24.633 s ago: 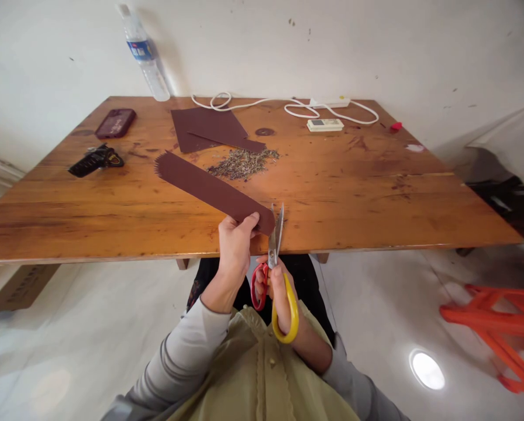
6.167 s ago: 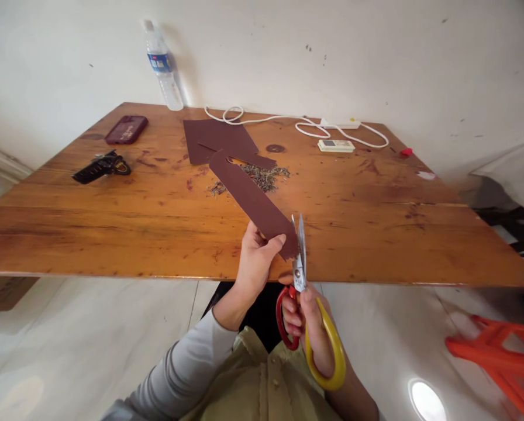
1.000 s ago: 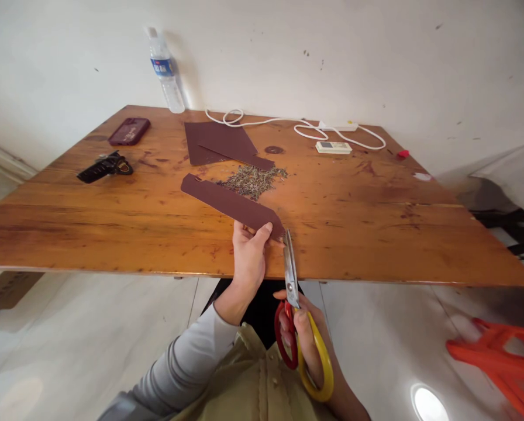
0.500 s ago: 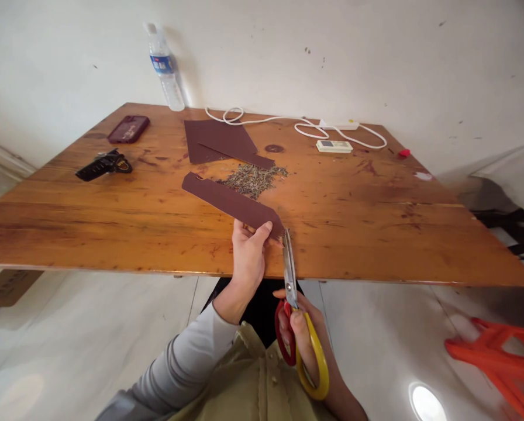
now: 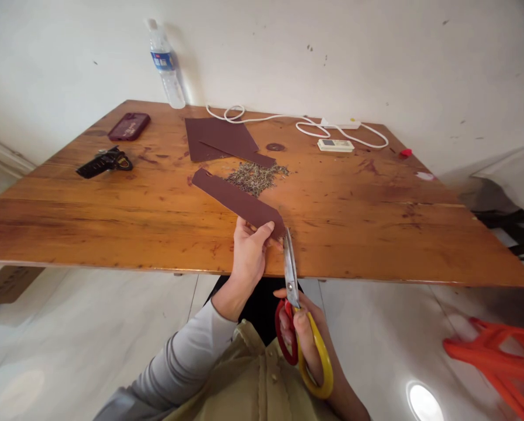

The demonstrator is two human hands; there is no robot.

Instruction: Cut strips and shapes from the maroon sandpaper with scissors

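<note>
Between the thumb and fingers of my left hand (image 5: 250,251) is a dark maroon strip (image 5: 238,199), thin like card or sandpaper, slanting up to the left. My right hand (image 5: 308,330) grips a pair of scissors (image 5: 290,269) by its red and yellow handles. The blades point up and meet the strip's right end, close to my left fingertips; they look nearly closed. Behind the strip lies a heap of small brown-grey snippets (image 5: 257,177). Beyond that, a larger maroon sheet (image 5: 200,140) rests on the table, with another cut strip (image 5: 248,155) lying over its edge.
On the wooden table (image 5: 376,234) a phone (image 5: 129,127) and a black keyholder-like item (image 5: 104,162) lie left. A water bottle (image 5: 166,67) stands at the back. A white cable (image 5: 271,118) and a remote (image 5: 335,145) lie near the wall. An orange stool (image 5: 499,351) is at right.
The maroon strip's far left end has swung slightly to the right. The scissors remain at its right end, their handles shifted slightly. Both hands keep their holds.
</note>
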